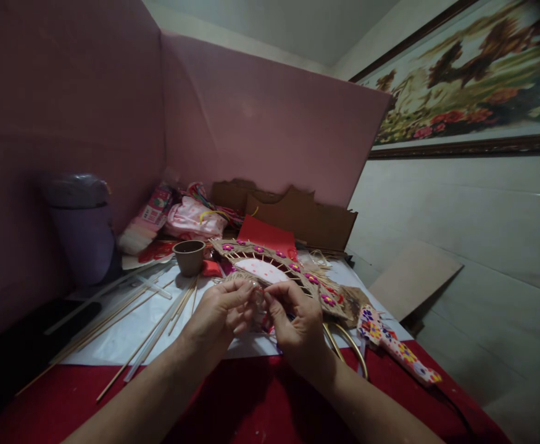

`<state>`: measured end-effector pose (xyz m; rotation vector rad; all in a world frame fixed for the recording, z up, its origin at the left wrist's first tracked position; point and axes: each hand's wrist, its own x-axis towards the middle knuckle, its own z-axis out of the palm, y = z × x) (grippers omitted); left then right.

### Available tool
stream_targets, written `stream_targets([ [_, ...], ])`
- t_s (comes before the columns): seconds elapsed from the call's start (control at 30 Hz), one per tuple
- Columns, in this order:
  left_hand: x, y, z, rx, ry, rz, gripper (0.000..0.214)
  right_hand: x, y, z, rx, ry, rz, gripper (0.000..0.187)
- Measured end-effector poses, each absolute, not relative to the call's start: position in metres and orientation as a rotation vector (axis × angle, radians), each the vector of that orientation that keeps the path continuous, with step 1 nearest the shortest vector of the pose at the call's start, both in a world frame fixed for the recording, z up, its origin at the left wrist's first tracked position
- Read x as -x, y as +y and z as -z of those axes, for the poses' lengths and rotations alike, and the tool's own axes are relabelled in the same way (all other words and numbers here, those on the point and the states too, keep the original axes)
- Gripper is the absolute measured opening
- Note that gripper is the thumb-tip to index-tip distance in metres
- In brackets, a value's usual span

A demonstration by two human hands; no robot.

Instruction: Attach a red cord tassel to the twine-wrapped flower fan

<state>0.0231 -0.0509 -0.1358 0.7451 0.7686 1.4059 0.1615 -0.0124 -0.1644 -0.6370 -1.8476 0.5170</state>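
Note:
My left hand (pixel 221 314) and my right hand (pixel 295 320) meet over the middle of the table, fingers pinched together on a small piece I cannot make out. Just behind them lies a curved cardboard craft frame (pixel 274 262) with thin stick ribs and pink and purple flower dots along its rim. A flower-patterned strip (pixel 397 348) lies to the right of my right hand. Thin bamboo sticks (pixel 158 320) are spread out to the left of my left hand.
A brown paper cup (pixel 189 256) stands behind the sticks. A lilac lidded bin (pixel 82 228) is at the far left. Red paper (pixel 266 234), cardboard pieces (pixel 307 216) and pink packets (pixel 193 219) pile up at the back against a pink wall. A red cloth (pixel 251 401) covers the near table edge.

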Motion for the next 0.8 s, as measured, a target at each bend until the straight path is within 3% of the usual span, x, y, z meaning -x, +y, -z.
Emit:
stream_targets([
  [0.8,-0.0257,-0.0516,0.1353,-0.781,0.815,-1.375,0.019,-0.1609,-0.0162,0.1623,0.640,-1.874,-0.536,0.010],
])
